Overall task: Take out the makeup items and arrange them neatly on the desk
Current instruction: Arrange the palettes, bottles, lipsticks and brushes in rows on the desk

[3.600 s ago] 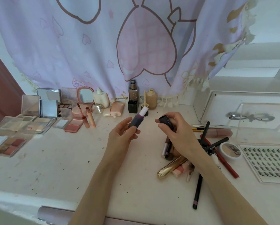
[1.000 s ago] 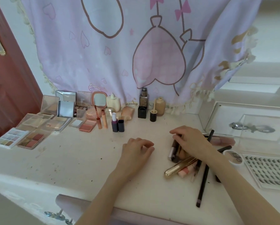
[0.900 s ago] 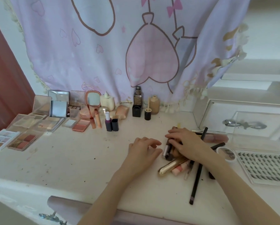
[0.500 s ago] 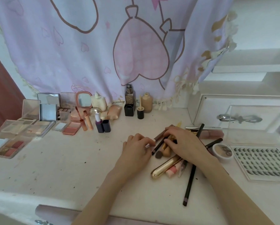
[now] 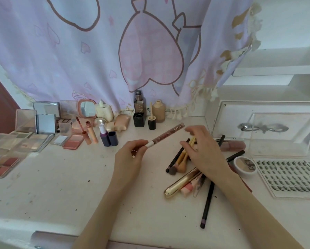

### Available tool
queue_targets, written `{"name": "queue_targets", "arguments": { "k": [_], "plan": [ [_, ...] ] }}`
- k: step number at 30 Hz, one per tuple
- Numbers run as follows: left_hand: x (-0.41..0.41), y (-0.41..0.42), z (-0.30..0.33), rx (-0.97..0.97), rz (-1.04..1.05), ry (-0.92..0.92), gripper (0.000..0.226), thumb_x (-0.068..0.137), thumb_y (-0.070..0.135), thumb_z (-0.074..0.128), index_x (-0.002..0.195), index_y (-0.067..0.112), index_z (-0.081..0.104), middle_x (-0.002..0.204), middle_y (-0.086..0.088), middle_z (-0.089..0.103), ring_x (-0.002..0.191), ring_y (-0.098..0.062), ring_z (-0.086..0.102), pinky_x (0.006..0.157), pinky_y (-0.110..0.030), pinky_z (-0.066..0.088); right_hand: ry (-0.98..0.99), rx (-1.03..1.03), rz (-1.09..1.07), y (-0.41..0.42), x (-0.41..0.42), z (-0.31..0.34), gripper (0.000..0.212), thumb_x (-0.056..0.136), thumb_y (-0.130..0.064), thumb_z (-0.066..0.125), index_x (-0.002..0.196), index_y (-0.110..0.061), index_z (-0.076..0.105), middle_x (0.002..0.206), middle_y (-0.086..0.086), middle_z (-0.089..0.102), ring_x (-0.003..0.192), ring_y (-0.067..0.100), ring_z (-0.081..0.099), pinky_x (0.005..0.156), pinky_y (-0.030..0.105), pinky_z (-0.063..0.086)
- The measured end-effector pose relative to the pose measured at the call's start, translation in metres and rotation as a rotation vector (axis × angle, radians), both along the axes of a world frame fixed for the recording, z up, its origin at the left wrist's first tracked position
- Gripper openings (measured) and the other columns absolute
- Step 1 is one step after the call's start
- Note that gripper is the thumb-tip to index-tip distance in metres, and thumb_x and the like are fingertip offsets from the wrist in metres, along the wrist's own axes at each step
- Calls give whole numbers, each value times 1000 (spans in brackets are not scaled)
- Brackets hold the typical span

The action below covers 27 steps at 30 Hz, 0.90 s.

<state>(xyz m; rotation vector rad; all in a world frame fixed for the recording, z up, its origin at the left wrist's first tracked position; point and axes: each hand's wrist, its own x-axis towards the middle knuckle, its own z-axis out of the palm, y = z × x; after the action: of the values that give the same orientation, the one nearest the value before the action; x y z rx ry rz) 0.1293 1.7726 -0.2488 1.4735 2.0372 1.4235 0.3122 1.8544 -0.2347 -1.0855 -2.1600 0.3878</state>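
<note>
My left hand (image 5: 129, 159) grips the white end of a slim glitter-brown gloss tube (image 5: 168, 134), which points up and to the right above the white desk (image 5: 60, 186). Fingers loosely spread, my right hand (image 5: 206, 151) hovers over a loose pile and holds nothing that I can see. The pile has yellow-handled brushes (image 5: 181, 159), a gold tube (image 5: 181, 184), a pink stick and a long black pencil (image 5: 207, 203). A purple lipstick (image 5: 104, 135) stands uncapped beside its cap (image 5: 113, 138) in the back row.
Open palettes (image 5: 21, 141) and compacts line the left side. Bottles (image 5: 139, 112) stand along the curtain. A lash tray (image 5: 290, 177), a round pot (image 5: 244, 166) and a clear acrylic box (image 5: 283, 133) sit at the right.
The purple lipstick and cap were set down in the back row. My left hand has lifted the gloss tube out of the pile, and my right hand has risen off the pile.
</note>
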Motion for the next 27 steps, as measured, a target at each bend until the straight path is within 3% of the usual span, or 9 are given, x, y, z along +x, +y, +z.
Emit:
{"name": "queue_targets", "arguments": {
  "k": [4,6,8,10,12,17,20,23,27],
  "plan": [
    [1,-6,12,46,-80,45,24,88,13,58,93,37,59,86,20,57,83,4,53,71,-4,39,-81,295,19,-4,-4,12,48,80,-29,71,123,-14,57,119,9,54,113,25,48,96,36,35],
    [3,-9,20,84,-107,53,26,88,13,58,92,38,59,87,21,58,85,6,52,73,-4,40,-159,360,73,-8,-8,15,41,78,-32,73,114,-13,65,107,8,64,103,28,58,94,43,39],
    [5,-13,27,117,-117,35,25,88,14,58,89,39,58,84,21,58,82,9,53,73,-3,40,-200,359,157,-13,-11,19,30,81,-32,69,105,-13,69,89,4,68,83,24,63,79,39,46],
    [5,-16,32,148,-118,-18,24,88,16,58,87,40,56,79,19,58,77,4,55,71,-7,44,-235,300,245,-18,-15,24,22,89,-30,60,102,-14,68,81,-1,62,69,18,57,62,25,42],
    [2,-19,36,175,-109,-41,24,90,17,55,86,41,55,76,16,57,73,-2,55,69,-12,44,-236,195,299,-22,-23,28,21,95,-29,50,105,-17,64,86,-10,51,65,6,46,56,14,31],
    [-7,-25,44,237,-94,-56,21,93,15,49,85,34,52,69,10,53,65,-1,49,61,-13,39,-103,-203,397,-33,-47,34,14,97,-28,38,97,-23,51,72,-9,50,53,4,41,53,19,32],
    [-18,-33,50,219,-150,-34,14,94,24,43,87,32,51,68,8,51,62,-4,46,59,-19,38,-82,-224,451,-40,-56,39,17,96,-36,41,97,-24,52,67,-4,52,51,6,41,54,28,36],
    [-31,-43,54,191,-286,-52,17,89,38,42,93,32,56,62,11,49,59,-2,44,57,-14,36,-3,-297,516,-45,-62,45,19,96,-31,43,97,-18,58,62,-8,47,51,4,39,52,21,34],
    [-39,-50,54,198,-310,-238,18,87,41,50,87,29,64,58,9,46,58,-8,41,56,-15,35,20,-354,571,-55,-71,47,17,98,-21,40,91,-18,56,62,-10,47,49,-1,41,51,13,35]
  ]
}}
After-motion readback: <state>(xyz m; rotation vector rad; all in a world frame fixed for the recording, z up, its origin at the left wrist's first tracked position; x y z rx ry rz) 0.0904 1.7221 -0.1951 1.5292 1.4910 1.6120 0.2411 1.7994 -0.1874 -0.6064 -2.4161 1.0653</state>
